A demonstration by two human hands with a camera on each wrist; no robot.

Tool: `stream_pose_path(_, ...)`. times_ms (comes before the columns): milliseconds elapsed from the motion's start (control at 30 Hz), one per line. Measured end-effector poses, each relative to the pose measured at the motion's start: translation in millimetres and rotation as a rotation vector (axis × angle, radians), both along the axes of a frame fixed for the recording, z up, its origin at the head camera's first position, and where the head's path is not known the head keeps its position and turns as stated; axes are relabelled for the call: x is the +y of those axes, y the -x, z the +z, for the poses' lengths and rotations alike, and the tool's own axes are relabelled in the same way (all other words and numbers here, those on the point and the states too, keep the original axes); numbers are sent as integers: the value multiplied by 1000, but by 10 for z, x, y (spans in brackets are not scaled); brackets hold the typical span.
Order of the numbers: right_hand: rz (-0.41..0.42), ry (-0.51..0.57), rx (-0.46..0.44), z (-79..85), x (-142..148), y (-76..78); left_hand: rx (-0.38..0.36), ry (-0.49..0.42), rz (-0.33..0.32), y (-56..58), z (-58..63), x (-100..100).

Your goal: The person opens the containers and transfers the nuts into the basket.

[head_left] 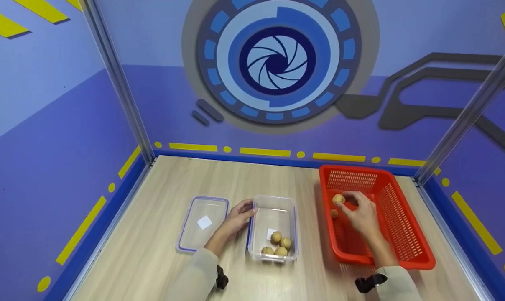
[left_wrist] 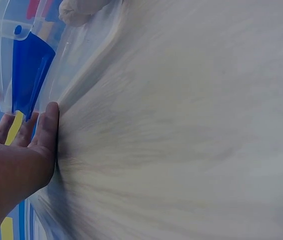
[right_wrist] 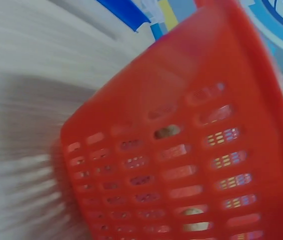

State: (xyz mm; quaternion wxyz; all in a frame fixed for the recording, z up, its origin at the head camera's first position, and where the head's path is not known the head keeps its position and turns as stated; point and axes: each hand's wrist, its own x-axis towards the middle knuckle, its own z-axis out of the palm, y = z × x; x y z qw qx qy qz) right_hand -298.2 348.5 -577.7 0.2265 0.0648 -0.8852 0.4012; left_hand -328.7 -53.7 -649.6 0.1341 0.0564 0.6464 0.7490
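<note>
One pale wood-grain table (head_left: 144, 251), flat, filling the lower frame. One red plastic basket (head_left: 396, 213), oblong, walls pierced with rows of slots, lower right. One clear plastic box (head_left: 273, 202), rectangular, rounded corners, lower centre; its hinged latch (left_wrist: 30, 72), glossy blue, reaches me through the left wrist view. One flat translucent lid (head_left: 194, 240), blue-edged, left of the box. Two bare hands: I see the left hand (head_left: 238, 217) holding the box's left side, thumb at the rim; the right hand (head_left: 363, 213), over the basket, pinches one round tan walnut (head_left: 338, 199). Loose walnuts: I count four (head_left: 285, 242) clustered at the box's near end, one (head_left: 334, 213) in the basket. One smooth white paper square (head_left: 204, 222) on the lid.
</note>
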Motion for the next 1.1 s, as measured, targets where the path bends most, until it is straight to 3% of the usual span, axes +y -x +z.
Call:
stream_pose_path(633,16,-20,-151,-124,35,65,21,47,5,21,-26,-13)
stream_pose_path(1100,34,3,-187,-163,48,84,22,58,-2,21,-32,-13)
